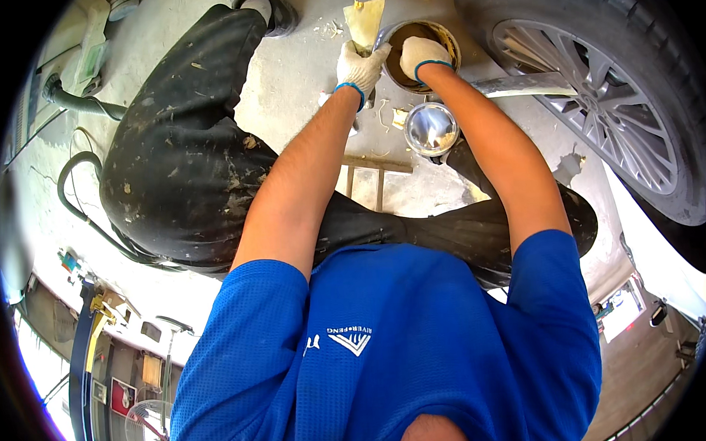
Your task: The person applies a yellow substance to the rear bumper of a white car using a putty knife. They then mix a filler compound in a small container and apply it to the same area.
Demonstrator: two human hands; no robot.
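Observation:
My left hand (361,66), in a cream knitted glove with a blue cuff, is closed round the lower end of a flat putty spreader (365,22). Its broad blade points away from me and is smeared with pale yellow filler. Just to the right stands an open round can (397,62) with brown, filler-coated insides. My right hand (423,56), gloved the same way, reaches over its mouth with the fingers curled. Whatever those fingers grip is hidden. Nearer to me, a shiny round lid or tin (431,130) sits below the can.
A car wheel (605,87) with silver spokes rises at the right. Below the hands, a small wooden frame (374,167) lies between my legs. Dried scraps (329,28) dot the concrete floor. A dark hose (75,164) curves along the left.

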